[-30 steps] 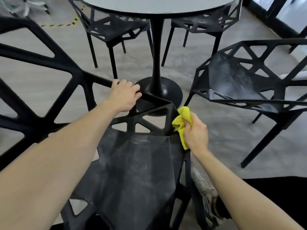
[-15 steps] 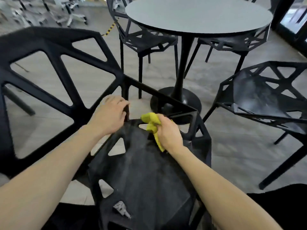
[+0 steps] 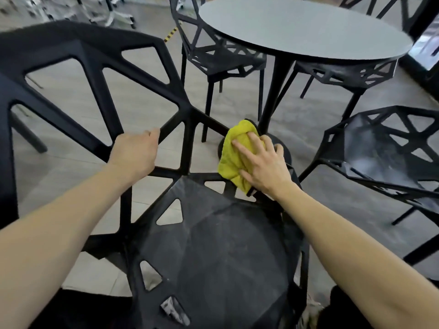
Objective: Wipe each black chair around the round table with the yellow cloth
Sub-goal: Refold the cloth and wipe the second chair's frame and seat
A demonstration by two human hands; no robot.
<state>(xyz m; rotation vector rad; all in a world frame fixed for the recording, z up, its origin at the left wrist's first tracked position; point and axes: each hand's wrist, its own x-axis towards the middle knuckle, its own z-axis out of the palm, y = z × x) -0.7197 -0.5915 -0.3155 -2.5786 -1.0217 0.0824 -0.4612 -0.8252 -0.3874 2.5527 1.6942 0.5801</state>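
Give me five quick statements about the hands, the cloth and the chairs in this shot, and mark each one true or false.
1. The right hand presses the yellow cloth on the near chair's frame. True.
2. The left hand holds a spray bottle. False: its grip is on a black strut of that chair.
3. The round table top is grey. True.
4. The cloth lies on the table top. False: it is under the right hand, on the chair.
5. The chair on the right has a dusty, smeared seat. True.
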